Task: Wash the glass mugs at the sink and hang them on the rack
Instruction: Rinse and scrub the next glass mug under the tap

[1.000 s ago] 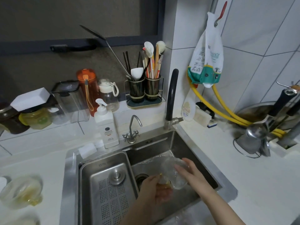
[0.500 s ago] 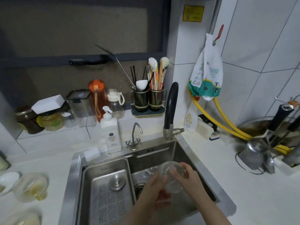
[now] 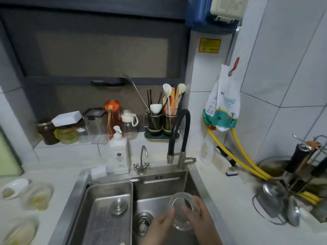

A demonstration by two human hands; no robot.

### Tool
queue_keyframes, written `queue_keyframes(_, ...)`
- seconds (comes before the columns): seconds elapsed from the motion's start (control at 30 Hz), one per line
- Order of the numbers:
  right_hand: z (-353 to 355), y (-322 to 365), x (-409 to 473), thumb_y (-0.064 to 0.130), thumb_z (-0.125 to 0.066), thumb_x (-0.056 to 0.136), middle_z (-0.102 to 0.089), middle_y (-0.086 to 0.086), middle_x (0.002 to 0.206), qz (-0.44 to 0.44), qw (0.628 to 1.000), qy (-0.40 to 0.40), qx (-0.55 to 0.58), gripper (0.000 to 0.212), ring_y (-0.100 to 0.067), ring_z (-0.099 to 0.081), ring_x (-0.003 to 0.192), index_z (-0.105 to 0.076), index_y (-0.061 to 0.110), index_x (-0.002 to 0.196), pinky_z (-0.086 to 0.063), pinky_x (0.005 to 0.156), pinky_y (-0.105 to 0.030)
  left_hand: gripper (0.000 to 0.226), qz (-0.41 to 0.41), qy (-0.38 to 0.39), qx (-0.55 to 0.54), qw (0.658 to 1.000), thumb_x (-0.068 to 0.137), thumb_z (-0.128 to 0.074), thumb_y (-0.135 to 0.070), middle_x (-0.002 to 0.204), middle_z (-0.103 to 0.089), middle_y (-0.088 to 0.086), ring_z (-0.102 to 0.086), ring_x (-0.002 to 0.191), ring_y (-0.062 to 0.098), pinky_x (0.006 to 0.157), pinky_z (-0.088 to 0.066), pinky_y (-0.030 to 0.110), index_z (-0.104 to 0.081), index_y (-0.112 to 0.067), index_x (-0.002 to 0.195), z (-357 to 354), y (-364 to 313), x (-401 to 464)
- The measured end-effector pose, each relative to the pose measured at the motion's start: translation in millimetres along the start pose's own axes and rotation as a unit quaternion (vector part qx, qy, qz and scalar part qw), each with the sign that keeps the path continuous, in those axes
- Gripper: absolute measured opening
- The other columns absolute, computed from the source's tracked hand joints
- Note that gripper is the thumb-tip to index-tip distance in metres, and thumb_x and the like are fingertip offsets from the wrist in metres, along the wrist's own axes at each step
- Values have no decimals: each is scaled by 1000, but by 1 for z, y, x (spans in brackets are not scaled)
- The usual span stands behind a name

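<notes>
Right hand: the right hand [image 3: 200,219] wraps around the far side of the glass mug [image 3: 184,211], fingers curled over its wall, carrying it above the sink basin [image 3: 159,188].
Left hand: the left hand [image 3: 161,225] touches the mug's near side with its fingers; whether it grips or only steadies the mug I cannot tell, since motion blur hides the fingertips.
Glass mug: tilted with its open mouth facing up and back toward the camera, held over the right basin, beside the drain [image 3: 142,222].
Change: a second ago the mug sat lower in the basin with the left hand cupped beneath it; now it is raised, turned mouth-up, and the view has swung up toward the wall.
Meaning: this looks like the rinse or scrub finishing and the mug being lifted for inspection or draining, with hanging not yet done.
Faucet: the black-hosed faucet [image 3: 178,137] stands behind the basin; no stream shows.
Soap: a white pump bottle [image 3: 120,154] stands at the sink's back edge, with a white sponge [image 3: 98,172] just beside it.
More glassware: blurred glass pieces [image 3: 36,196] sit on the counter to the left, probably waiting.
Rack: a wire rack [image 3: 307,167] with utensils stands well to the right.
</notes>
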State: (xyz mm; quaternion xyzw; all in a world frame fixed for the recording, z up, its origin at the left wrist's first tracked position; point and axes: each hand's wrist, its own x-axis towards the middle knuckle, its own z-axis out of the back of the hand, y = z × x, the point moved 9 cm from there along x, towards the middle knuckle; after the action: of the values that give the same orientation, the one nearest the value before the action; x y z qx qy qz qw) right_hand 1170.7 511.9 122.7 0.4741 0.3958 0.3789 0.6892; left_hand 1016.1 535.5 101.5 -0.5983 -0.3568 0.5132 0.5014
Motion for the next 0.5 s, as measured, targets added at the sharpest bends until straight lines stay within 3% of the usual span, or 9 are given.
queue_keyframes(0.07,0,-4,-2,31,-79,71,-67,12,103,-3,1000,6,29,40,3,-63,93,-60,36,106,-53,91,-38,36,6,-2,11,1000,91,-52,-46,106,-71,-13,-59,105,-7,71,-39,-5,-70,-22,112,-4,1,0)
queue_keyframes(0.17,2,-16,-5,50,-76,55,-63,0,115,-15,995,19,96,70,-19,-63,104,-55,27,117,-51,94,-51,31,8,-26,2,1000,91,-57,-42,97,-72,-12,-61,85,-14,67,-41,-1,-70,-20,107,-7,0,-3)
queue_keyframes(0.27,4,-14,-11,46,-74,53,-65,-2,107,1,991,19,131,61,-22,-65,98,-54,25,107,-52,90,-53,27,-6,-71,-1,997,91,-58,-40,90,-63,-8,-57,78,-1,67,-42,9,-60,-25,113,-5,-5,-12)
queue_keyframes(0.33,2,-7,-16,43,-72,57,-66,-1,104,11,991,23,129,50,-20,-65,95,-56,26,100,-53,88,-51,23,-13,-80,-4,997,92,-57,-38,85,-62,-10,-54,74,-1,66,-42,11,-61,-23,110,-3,-11,-18)
queue_keyframes(0.43,1,4,-24,50,-77,53,-67,0,109,49,993,24,106,65,-21,-64,101,-57,25,109,-51,92,-52,18,-24,-63,-20,998,94,-57,-33,94,-72,-8,-62,83,-2,80,-48,15,-68,-22,103,1,-18,-25)
queue_keyframes(0.5,-4,16,-30,42,-81,61,-67,-4,113,71,993,31,93,59,-23,-63,104,-57,24,112,-49,96,-48,20,-32,-57,-22,998,95,-56,-30,82,-71,-14,-59,72,-9,72,-46,10,-68,-20,106,8,-25,-35)
